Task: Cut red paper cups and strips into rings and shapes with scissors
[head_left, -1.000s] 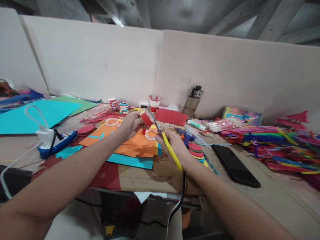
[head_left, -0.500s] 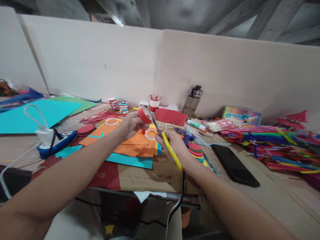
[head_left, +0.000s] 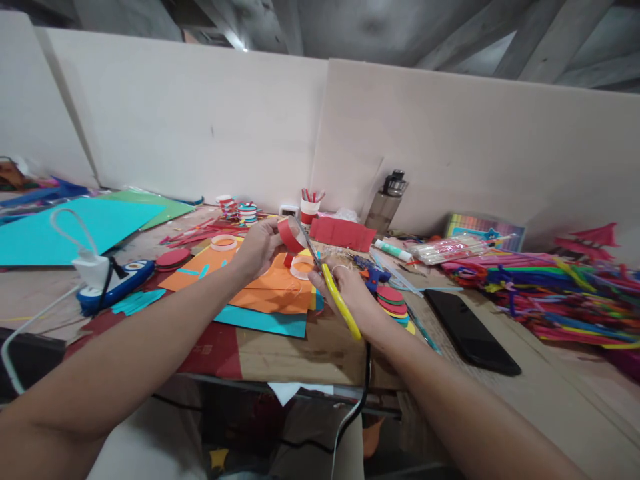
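My left hand [head_left: 260,248] pinches a small red paper piece [head_left: 289,235] and holds it up above the orange paper sheets [head_left: 260,283]. My right hand [head_left: 350,297] grips yellow-handled scissors [head_left: 336,300]. Their blades [head_left: 303,237] point up and to the left and meet the red piece's right edge. A white tape ring [head_left: 301,268] lies on the orange paper just below the blades. Both hands are over the middle of the cluttered worktable.
A black phone [head_left: 470,330] lies right of my right hand, beside stacked coloured paper discs [head_left: 393,301] and a blue glue gun [head_left: 371,269]. Colourful pipe cleaners [head_left: 555,297] pile at the right. A water bottle [head_left: 386,203], red folded paper [head_left: 342,233] and a cup of sticks [head_left: 310,205] stand by the back wall. Teal sheet [head_left: 60,230] and a power strip [head_left: 113,285] sit left.
The red piece has been turned slightly in my left hand while the scissors stay at its edge. Both hands have shifted only a little.
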Motion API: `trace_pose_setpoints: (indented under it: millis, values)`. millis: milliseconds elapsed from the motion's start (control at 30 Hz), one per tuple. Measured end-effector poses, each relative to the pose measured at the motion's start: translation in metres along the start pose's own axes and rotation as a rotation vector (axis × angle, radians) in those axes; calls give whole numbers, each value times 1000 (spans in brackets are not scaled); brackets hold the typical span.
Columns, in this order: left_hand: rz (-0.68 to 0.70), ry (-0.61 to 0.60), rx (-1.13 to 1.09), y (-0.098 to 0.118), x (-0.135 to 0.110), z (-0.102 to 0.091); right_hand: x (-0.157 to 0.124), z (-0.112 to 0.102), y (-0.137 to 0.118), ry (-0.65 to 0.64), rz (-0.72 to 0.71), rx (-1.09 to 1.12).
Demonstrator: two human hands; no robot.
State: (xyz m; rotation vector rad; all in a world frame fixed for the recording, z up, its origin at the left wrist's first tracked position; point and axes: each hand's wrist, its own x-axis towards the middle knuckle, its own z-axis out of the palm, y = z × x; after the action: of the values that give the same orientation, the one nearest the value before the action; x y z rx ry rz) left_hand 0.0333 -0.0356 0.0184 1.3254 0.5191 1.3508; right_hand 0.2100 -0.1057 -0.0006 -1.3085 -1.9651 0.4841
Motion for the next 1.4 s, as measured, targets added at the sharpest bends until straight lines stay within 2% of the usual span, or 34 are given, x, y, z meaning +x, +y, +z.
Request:
trace_pose_setpoints:
  millis: [133,467,867,1000,1233,1400]
  values:
    - [-39,-18,-16,-6,1,-1,1,1,2,22,12,-15]
    - [-49,-45,-21,0,-2,1,1,-1,-3,32,31,-19]
    - [-77,-78,-99,-8,2,-8,0,0,-4,31,78,21]
    - [-85,-32,-61,-8,3,-6,1,2,-1,19,87,-28]
    - [27,82,-50,-4,2,-2,0,3,0,21,58,-65]
    - [39,81,-33,-4,1,-5,-1,3,-3,27,77,-39]
